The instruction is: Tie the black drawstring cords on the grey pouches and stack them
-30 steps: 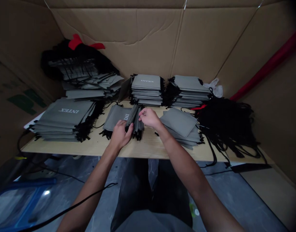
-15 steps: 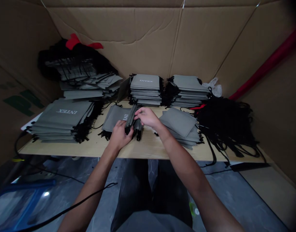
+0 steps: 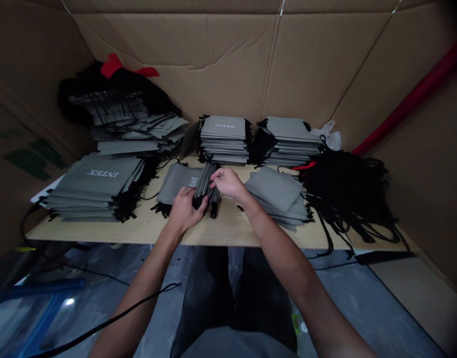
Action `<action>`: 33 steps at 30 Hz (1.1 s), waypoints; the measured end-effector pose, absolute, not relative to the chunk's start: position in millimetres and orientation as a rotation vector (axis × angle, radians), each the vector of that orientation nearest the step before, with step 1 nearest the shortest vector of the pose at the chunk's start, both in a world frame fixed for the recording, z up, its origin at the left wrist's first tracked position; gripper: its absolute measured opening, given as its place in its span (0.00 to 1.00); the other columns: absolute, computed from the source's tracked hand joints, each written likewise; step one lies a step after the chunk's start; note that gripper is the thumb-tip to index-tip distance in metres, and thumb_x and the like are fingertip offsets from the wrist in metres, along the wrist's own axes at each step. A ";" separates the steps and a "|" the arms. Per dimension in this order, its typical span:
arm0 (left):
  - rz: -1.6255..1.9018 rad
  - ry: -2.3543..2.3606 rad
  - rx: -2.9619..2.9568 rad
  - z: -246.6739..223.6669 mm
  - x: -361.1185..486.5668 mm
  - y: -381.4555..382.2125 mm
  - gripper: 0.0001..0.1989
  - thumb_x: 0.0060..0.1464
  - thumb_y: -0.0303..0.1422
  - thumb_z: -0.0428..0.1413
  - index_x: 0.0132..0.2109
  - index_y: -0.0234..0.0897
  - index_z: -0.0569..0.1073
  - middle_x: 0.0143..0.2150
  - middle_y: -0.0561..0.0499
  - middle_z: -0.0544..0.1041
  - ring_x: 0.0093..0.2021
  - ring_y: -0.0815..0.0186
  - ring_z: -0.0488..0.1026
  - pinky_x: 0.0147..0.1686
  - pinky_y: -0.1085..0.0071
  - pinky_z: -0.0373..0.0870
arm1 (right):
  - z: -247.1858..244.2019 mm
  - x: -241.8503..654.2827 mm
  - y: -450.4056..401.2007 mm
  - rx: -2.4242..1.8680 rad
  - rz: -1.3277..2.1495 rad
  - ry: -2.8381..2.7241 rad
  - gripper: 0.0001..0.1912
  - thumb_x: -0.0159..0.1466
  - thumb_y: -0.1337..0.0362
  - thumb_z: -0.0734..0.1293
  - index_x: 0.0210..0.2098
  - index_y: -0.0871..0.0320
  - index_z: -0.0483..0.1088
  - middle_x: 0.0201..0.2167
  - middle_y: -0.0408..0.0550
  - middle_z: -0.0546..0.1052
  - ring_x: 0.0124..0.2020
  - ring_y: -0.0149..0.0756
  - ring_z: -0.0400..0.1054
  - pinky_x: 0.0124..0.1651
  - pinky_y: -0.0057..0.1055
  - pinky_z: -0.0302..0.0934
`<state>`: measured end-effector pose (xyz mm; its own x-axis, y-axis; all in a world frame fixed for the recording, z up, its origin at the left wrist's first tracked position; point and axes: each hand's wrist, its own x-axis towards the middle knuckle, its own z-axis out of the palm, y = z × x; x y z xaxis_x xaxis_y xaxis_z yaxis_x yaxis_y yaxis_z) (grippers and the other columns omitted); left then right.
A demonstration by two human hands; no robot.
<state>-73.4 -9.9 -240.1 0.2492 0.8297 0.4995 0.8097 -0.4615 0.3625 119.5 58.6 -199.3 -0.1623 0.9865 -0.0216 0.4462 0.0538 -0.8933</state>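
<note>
The left hand (image 3: 186, 210) grips a folded bundle of grey pouches (image 3: 203, 180) between thumb and fingers; the right hand (image 3: 227, 183) pinches at its right side. The bundle stands over a flat INTEX pouch (image 3: 174, 182) on the near middle of the table (image 3: 228, 229).

On the table (image 3: 228, 231), bag stack (image 3: 90, 184) left; cord heap (image 3: 343, 194) right; bags (image 3: 203, 179) between; two stacks (image 3: 224, 141) behind.

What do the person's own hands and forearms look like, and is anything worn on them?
The left hand and right hand are ungloved; the left forearm and right forearm show no sleeve, watch or bracelet. A tiny glint on a left finger may be a ring. A black cord crosses the left forearm.
</note>
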 end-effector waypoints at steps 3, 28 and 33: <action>1.016 1.608 2.467 -238.4 -72.7 -11.3 0.20 0.67 0.49 0.60 0.50 0.36 0.81 0.50 0.36 0.84 0.55 0.44 0.78 0.59 0.49 0.77 | -199.0 117.8 59.1 -1.421 1.116 -1.685 0.12 0.80 0.57 0.70 0.48 0.60 0.78 0.33 0.41 0.82 0.24 0.28 0.72 0.33 0.28 0.73; 1.051 1.656 2.481 -246.9 -74.8 -4.6 0.12 0.73 0.41 0.60 0.47 0.34 0.78 0.46 0.46 0.81 0.52 0.57 0.79 0.57 0.55 0.78 | -205.3 128.3 65.5 -1.588 0.960 -1.785 0.12 0.76 0.57 0.74 0.46 0.61 0.80 0.45 0.48 0.84 0.47 0.41 0.81 0.55 0.44 0.78; 1.049 1.627 2.494 -243.0 -73.0 -7.7 0.12 0.72 0.40 0.57 0.46 0.35 0.79 0.47 0.40 0.83 0.54 0.51 0.79 0.57 0.54 0.77 | -203.3 123.2 63.5 -1.489 1.086 -1.699 0.13 0.78 0.55 0.71 0.48 0.61 0.79 0.37 0.44 0.82 0.33 0.33 0.78 0.41 0.33 0.77</action>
<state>-73.0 -7.7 -243.0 0.2483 0.8090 0.5328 0.8192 -0.4689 0.3301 123.2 63.5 -203.3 -0.1683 0.9837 -0.0630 0.4701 0.0240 -0.8823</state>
